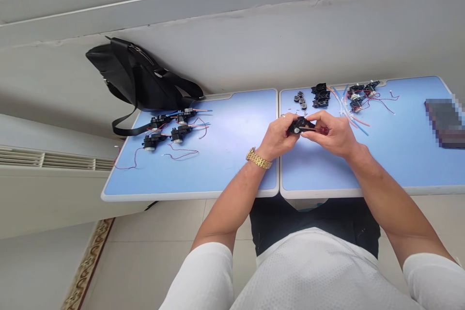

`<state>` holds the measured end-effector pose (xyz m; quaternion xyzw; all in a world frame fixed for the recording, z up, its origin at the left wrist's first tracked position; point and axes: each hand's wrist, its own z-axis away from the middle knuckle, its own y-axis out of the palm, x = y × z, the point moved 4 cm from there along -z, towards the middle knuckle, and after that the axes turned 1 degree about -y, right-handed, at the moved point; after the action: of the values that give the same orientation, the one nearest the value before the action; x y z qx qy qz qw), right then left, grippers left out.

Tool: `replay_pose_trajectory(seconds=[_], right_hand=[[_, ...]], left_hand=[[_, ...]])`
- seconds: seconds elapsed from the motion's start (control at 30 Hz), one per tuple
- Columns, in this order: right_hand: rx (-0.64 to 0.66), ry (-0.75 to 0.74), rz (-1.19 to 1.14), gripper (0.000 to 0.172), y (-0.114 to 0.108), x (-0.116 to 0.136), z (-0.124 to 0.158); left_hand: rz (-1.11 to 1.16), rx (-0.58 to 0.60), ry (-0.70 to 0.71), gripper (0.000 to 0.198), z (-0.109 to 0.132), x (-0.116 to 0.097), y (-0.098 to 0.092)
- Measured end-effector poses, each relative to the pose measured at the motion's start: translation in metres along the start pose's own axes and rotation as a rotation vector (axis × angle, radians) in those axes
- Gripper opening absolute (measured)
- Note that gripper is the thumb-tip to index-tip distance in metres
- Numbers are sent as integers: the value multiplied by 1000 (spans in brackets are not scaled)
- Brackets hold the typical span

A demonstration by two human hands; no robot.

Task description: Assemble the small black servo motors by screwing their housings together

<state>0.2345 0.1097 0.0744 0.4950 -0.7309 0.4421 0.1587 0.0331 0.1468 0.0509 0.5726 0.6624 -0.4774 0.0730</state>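
The person's white short sleeves [198, 278] lead down to a gold link wristwatch [258, 158] on the left wrist, and just past it the left hand [278, 136] and right hand [330, 134] meet above the pale blue, white-edged folding worktop [236, 164]. Their fingers [316, 118] are clamped from both sides on a small black plastic housing [300, 127], which has a round silver centre and sits in the gap between the hands, clear of the surface. A red wire [323, 131] shows beside the right fingers. Farther on, to the left, lie four black geared motor units [163, 128] with silver ends and trailing red and blue wires. Straight ahead are small round dark parts [300, 99] and stacked black housings [320, 95]. To the right lie loose white, blue and pink tubes [348, 112] and more wired motor units [359, 93]. A pixelated dark rectangular object [445, 122] sits at the far right. A black zip bag [140, 77] leans against the wall at the worktop's far left corner.
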Motion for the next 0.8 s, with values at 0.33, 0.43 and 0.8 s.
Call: replay_pose_trajectory(seconds=[0.33, 0.43, 0.8], right_hand=[[27, -26, -41, 36, 1, 1, 1], [53, -16, -58, 34, 1, 2, 0], [105, -64, -184, 34, -2, 1, -1]], left_hand=[[183, 99, -185, 21, -3, -3, -3], [243, 105, -198, 20, -3, -1, -3], [419, 172, -208, 16, -3, 3, 1]])
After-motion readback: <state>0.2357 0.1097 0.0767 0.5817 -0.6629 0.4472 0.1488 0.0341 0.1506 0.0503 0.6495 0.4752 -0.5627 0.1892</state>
